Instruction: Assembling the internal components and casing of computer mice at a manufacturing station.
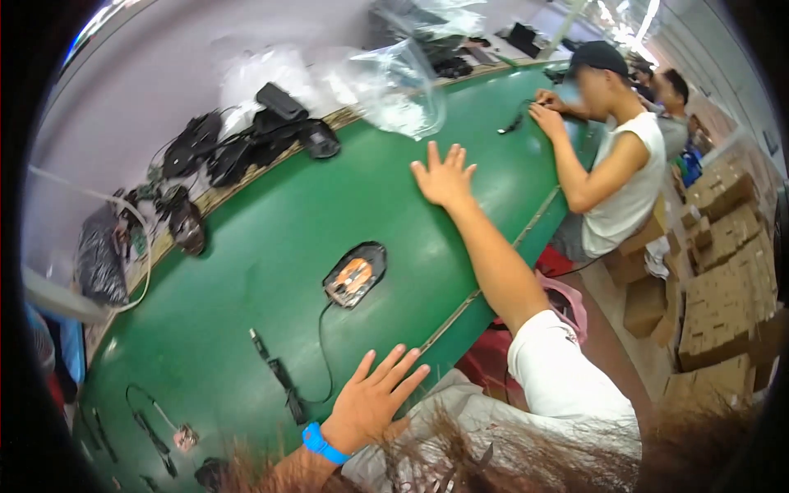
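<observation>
On the green table lies an opened computer mouse (355, 275), its black shell exposing an orange-brown inside. A thin black cable runs from it toward me to a bundled cable (286, 388) with a metal-tipped plug (254, 335). My left hand (374, 403), with a blue band at the wrist, is spread at the table's near edge, holding nothing, right of the bundled cable. Stretched far out to the right, my right hand (445, 174) has its fingers apart over the green surface, closest to a clear plastic bag (394, 94). Neither hand touches the mouse.
Black parts and bags (255, 135) line the far ledge. A small part on a cable (185, 437) lies at the lower left, near a white curved tube (148, 238). A co-worker (616, 156) handles a dark cable at right. Cardboard boxes (723, 287) are stacked behind.
</observation>
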### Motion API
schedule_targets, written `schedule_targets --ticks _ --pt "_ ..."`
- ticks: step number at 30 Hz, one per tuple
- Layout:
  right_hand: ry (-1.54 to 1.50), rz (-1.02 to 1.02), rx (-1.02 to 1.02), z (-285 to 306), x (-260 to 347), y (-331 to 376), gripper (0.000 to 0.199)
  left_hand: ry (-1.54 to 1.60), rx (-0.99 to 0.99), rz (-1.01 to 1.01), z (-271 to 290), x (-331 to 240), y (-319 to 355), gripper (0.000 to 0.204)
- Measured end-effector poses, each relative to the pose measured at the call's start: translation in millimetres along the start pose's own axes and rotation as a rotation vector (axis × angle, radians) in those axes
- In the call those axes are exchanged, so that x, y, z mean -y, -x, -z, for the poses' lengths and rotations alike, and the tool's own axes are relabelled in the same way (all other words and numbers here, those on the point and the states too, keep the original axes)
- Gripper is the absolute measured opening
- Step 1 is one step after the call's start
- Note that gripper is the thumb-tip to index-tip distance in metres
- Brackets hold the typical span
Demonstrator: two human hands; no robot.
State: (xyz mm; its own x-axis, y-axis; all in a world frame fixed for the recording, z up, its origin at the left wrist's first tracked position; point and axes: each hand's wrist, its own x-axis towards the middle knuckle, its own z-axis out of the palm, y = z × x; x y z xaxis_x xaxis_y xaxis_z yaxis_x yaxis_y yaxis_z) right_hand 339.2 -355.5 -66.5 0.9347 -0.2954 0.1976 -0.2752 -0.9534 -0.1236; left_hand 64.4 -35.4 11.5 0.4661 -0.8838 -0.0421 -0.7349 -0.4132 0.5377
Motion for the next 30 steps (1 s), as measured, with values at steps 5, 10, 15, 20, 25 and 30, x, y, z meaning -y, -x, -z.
schedule_targets --ticks 5,10,15,20,25,30 --pt "-0.036 0.056 0.010 -8 4 4 0.079 0.001 0.005 0.041 -1 2 7 0.090" --pt "0.075 0.058 -0.016 8 -13 -1 0.073 0.048 -0.065 -0.014 -8 12 6 0.093" --pt "0.024 0.220 -0.068 -21 -29 -34 0.071 0.030 -0.058 -0.054 -20 12 4 0.093" --pt "-0.316 0.515 -0.355 -26 -12 -69 0.026 0.061 -0.103 0.069 -25 1 12 0.090" --pt "-0.389 0.556 -0.518 -48 -58 -142 0.021 -0.076 -0.250 0.280 -40 -32 -3 0.088" --pt "-0.314 0.747 -0.652 -67 -8 -190 0.030 -0.017 -0.242 0.281 -39 -36 0 0.088"
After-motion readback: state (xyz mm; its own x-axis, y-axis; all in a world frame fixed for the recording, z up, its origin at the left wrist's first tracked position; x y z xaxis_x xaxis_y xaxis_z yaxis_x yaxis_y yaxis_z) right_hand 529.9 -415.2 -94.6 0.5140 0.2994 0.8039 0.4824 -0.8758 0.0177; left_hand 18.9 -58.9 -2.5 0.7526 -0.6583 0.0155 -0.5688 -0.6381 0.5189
